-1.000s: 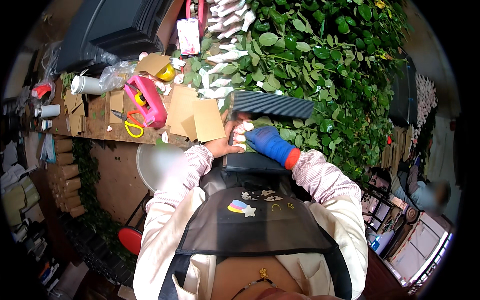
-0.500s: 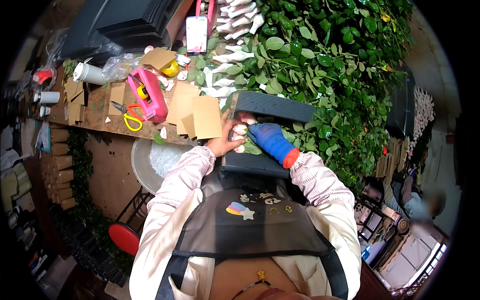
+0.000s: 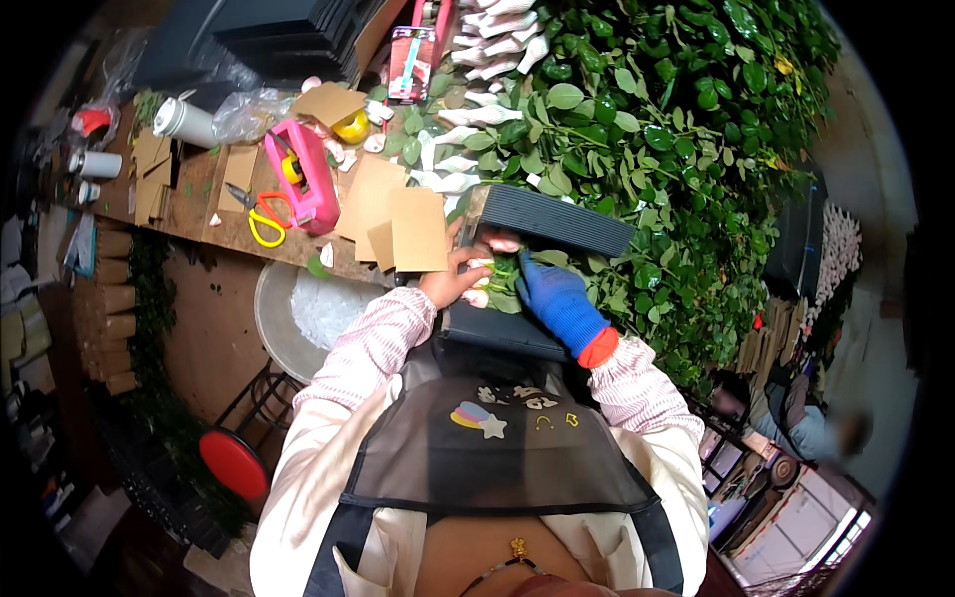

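Note:
Pale pink roses with green leaves lie between two parts of a black ribbed wrapping sheet, its raised far flap and its near part at my waist. My bare left hand rests at the left end, against the rose heads, thumb and fingers apart. My right hand, in a blue knitted glove with a red cuff, lies over the stems and leaves just right of the heads. Its fingers stretch toward the far flap, and their undersides are hidden.
Left of my hands are cardboard pieces, a pink tape dispenser and scissors. Leafy stems heap up on the right, white-wrapped bundles beyond. A basin and red stool stand below the table's left edge.
My gloved right hand has drawn back slightly right and down from the rose heads. My left hand stays at the heads' end. The whole view has shifted a little.

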Demonstrator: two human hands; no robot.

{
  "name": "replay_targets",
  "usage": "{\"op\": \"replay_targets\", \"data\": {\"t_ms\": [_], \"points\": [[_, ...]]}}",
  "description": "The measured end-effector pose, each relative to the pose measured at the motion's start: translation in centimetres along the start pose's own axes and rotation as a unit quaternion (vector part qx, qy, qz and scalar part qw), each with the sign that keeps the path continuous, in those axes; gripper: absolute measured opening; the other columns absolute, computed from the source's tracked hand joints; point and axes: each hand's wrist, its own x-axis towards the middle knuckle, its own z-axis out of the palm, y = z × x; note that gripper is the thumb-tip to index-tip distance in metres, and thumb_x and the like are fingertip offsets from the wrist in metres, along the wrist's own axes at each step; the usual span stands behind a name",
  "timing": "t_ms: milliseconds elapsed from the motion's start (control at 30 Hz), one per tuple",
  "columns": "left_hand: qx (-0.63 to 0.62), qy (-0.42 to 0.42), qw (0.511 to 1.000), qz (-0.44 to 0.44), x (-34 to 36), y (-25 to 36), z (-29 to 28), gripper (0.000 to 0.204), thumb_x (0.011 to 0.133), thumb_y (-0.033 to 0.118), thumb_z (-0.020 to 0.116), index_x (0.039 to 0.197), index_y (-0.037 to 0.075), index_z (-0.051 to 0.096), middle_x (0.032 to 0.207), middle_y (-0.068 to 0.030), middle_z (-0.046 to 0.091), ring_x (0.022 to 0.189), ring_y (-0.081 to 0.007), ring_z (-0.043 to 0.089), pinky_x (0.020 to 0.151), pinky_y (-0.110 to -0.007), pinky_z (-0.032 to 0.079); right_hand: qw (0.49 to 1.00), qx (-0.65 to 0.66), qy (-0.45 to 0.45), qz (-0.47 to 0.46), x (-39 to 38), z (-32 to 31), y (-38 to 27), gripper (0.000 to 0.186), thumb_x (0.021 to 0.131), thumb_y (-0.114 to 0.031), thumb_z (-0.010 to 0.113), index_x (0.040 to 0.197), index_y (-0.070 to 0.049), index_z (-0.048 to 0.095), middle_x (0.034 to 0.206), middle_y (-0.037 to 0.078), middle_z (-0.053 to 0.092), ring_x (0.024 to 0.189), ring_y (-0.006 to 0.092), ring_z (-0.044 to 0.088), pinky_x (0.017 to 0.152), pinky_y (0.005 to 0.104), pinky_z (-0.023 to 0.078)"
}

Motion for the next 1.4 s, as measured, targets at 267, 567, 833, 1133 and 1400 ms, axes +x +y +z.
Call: {"op": "replay_targets", "data": {"t_ms": [267,567,833,1133,1400], "points": [[0.051,0.01,0.999,0.006,-0.1,0.3,0.0,0.046,0.086,0.028,0.086,0.127,0.014,0.072,0.167,-0.0252,0.03,0.146,-0.0411,0.043,0.117,-0.047,0.039,0.997,-0.049,0.005,0.055,4.2,2.9,1.6,0.04,0.101,-0.058,0.054,0.117,-0.025,0.071,0.083,0.015,0.075,0.076,0.0364,0.074,0.069,0.0507,0.058],[0.049,0.005,0.999,0.004,0.4,-0.2,0.0,0.097,0.085,0.031,0.086,0.158,0.003,0.029,0.161,-0.0253,0.036,0.144,-0.0432,0.041,0.121,-0.048,0.033,0.999,0.005,-0.033,0.026,4.9,1.6,1.2,0.044,0.1,-0.057,0.055,0.127,-0.024,0.069,0.108,0.016,0.076,0.097,0.037,0.074,0.085,0.051,0.058],[0.131,-0.03,0.991,0.01,1.6,1.4,-1.1,0.076,0.085,0.03,0.085,0.147,0.002,0.051,0.156,-0.0239,0.038,0.143,-0.0399,0.039,0.121,-0.048,0.033,1.0,0.013,-0.011,0.005,4.4,1.5,0.8,0.037,0.099,-0.048,0.058,0.117,-0.019,0.072,0.101,0.017,0.076,0.091,0.038,0.073,0.08,0.053,0.057],[0.035,0.051,0.998,-0.01,2.8,0.9,0.6,0.042,0.082,0.026,0.088,0.114,0.002,0.074,0.134,-0.019,0.056,0.13,-0.0321,0.046,0.111,-0.043,0.04,0.995,0.087,0.049,0.015,1.6,-2.9,-0.9,0.038,0.097,-0.049,0.062,0.111,-0.014,0.069,0.089,0.016,0.075,0.084,0.0379,0.073,0.074,0.0522,0.056],[0.051,0.034,0.998,0.026,2.8,-0.1,0.7,0.04,0.083,0.021,0.089,0.116,0.003,0.076,0.126,-0.0163,0.061,0.123,-0.0311,0.053,0.109,-0.042,0.043,0.992,0.039,-0.059,0.109,4.2,-4.0,-2.5,0.034,0.097,-0.035,0.063,0.112,-0.011,0.08,0.107,0.016,0.079,0.101,0.033,0.077,0.08,0.049,0.06]]}}
